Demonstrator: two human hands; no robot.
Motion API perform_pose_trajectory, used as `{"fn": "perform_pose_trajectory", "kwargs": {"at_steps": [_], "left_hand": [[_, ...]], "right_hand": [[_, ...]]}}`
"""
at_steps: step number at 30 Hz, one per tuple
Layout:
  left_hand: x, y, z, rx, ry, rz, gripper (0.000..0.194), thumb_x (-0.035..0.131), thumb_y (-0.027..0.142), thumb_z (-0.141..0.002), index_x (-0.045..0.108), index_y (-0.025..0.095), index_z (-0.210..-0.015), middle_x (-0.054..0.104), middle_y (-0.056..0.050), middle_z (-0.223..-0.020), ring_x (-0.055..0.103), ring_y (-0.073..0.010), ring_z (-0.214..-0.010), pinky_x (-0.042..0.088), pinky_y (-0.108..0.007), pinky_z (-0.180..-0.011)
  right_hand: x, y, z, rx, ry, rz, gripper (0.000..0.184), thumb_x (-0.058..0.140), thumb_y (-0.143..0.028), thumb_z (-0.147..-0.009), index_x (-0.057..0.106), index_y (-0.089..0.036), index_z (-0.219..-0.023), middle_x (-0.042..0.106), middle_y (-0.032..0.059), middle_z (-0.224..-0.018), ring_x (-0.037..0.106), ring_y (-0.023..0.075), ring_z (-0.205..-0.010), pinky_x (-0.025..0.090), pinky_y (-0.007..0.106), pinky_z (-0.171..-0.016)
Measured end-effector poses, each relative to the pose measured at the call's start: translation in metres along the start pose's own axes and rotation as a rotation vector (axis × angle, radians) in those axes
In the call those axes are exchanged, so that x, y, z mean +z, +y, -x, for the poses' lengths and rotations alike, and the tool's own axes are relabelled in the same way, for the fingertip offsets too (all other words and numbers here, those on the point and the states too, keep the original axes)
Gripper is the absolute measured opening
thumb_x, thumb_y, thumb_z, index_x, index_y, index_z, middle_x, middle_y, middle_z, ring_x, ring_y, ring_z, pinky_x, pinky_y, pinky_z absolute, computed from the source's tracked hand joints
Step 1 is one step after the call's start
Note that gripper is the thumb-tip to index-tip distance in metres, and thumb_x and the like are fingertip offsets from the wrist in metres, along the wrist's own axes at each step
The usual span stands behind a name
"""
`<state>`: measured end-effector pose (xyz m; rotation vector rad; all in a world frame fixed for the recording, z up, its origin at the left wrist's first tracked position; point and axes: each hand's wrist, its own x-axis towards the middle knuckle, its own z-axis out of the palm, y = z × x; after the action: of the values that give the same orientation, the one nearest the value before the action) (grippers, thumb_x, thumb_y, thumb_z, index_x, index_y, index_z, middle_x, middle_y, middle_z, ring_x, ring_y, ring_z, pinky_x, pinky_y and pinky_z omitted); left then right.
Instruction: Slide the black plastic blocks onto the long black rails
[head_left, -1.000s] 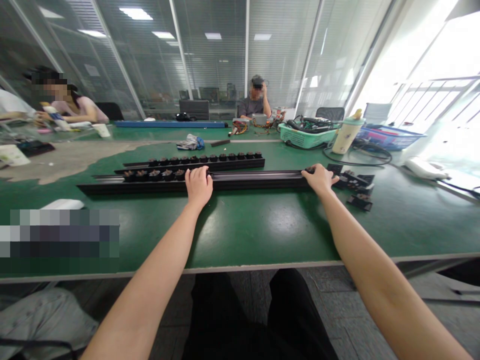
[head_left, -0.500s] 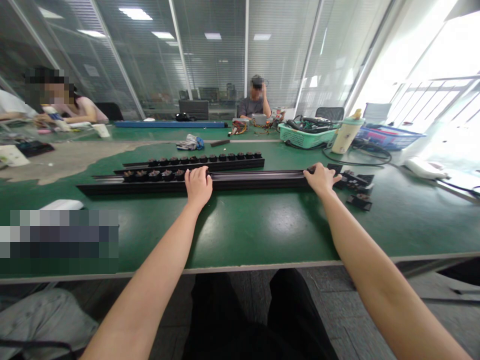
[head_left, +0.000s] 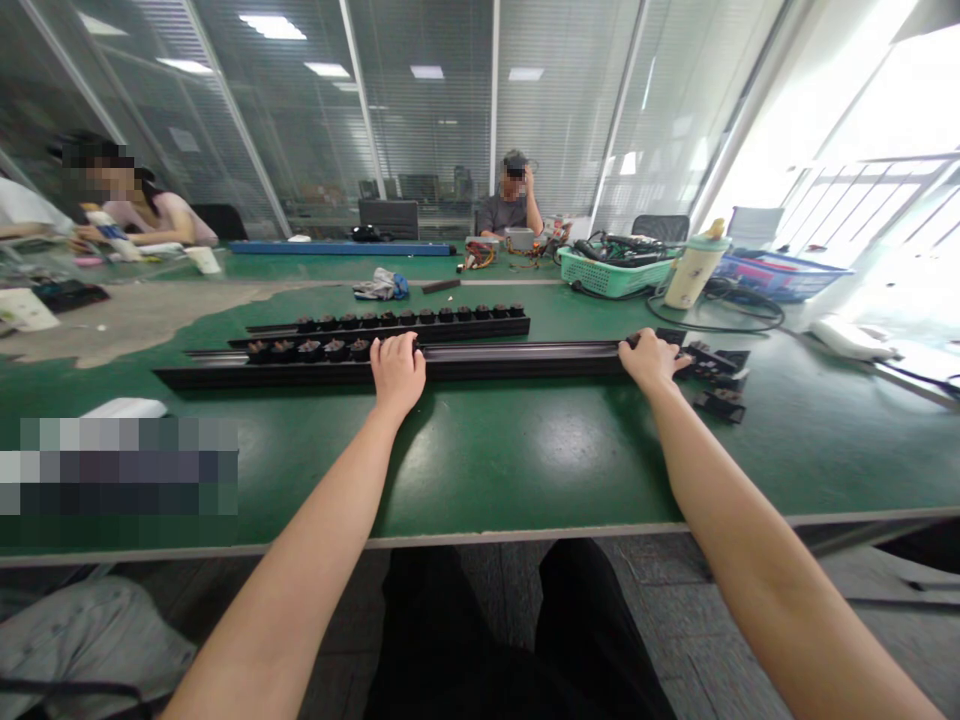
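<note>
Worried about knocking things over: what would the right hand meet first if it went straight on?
The long black rail comes first: the right hand rests on it. Past it, the line seems to cross green tabletop toward a mint-green plastic basket, though depth is hard to judge.

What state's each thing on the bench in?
left hand, resting on near black rail, fingers over it
right hand, fingers over the same rail, toward its right end
near black rail, lying flat, row of black blocks on its left part
far black rail, lying flat, blocks along it
loose black blocks, lying on bench off the rails
green basket, full of cables
plastic bottle, upright, capped
</note>
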<state>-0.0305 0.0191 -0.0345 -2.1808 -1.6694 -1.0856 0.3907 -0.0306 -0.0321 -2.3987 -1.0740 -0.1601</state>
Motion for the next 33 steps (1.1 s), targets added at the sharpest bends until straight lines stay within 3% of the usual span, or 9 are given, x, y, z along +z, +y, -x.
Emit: {"fn": "perform_pose_trajectory", "kwargs": {"at_steps": [6,11,18,26,33], "left_hand": [[0.001,-0.001,0.000,0.007,0.005,-0.005,0.038,0.040,0.024,-0.099,0.062,0.020,-0.129,0.070,-0.012,-0.134,0.056,-0.0299,-0.132,0.024,-0.053,-0.129],[0.000,0.000,0.000,0.006,0.006,-0.004,0.039,0.040,0.024,-0.098,0.062,0.020,-0.130,0.070,-0.013,-0.134,0.056,-0.0299,-0.133,0.023,-0.052,-0.129],[0.000,0.001,0.001,-0.001,-0.001,-0.013,0.039,0.039,0.025,-0.099,0.062,0.020,-0.130,0.069,-0.012,-0.134,0.056,-0.0290,-0.133,0.022,-0.051,-0.130],[-0.001,0.000,0.001,0.006,0.004,-0.003,0.040,0.039,0.025,-0.099,0.063,0.021,-0.131,0.070,-0.012,-0.133,0.056,-0.0298,-0.133,0.023,-0.053,-0.129],[-0.001,0.001,0.001,-0.005,-0.002,0.000,0.041,0.039,0.024,-0.098,0.062,0.021,-0.132,0.069,-0.012,-0.134,0.055,-0.0292,-0.133,0.022,-0.053,-0.130]], "right_hand": [[0.000,-0.001,-0.001,0.071,-0.090,-0.115,0.046,0.049,-0.040,-0.100,0.055,-0.017,-0.139,0.062,0.0245,-0.133,0.051,0.0395,-0.130,0.040,0.059,-0.106],[0.002,0.001,-0.004,0.073,-0.100,-0.160,0.047,0.050,-0.038,-0.098,0.055,-0.017,-0.140,0.062,0.0231,-0.134,0.050,0.0394,-0.130,0.042,0.056,-0.107],[0.009,0.005,-0.010,0.094,-0.044,-0.201,0.047,0.054,-0.038,-0.091,0.061,-0.015,-0.132,0.065,0.0229,-0.124,0.049,0.0399,-0.130,0.043,0.051,-0.105],[0.012,0.008,-0.014,0.095,0.004,-0.304,0.050,0.056,-0.033,-0.086,0.057,-0.011,-0.131,0.063,0.0210,-0.117,0.058,0.0347,-0.113,0.043,0.048,-0.106],[0.014,0.014,-0.017,0.106,0.026,-0.388,0.043,0.060,-0.027,-0.081,0.060,-0.017,-0.122,0.063,0.0127,-0.108,0.059,0.0290,-0.107,0.045,0.043,-0.104]]}}
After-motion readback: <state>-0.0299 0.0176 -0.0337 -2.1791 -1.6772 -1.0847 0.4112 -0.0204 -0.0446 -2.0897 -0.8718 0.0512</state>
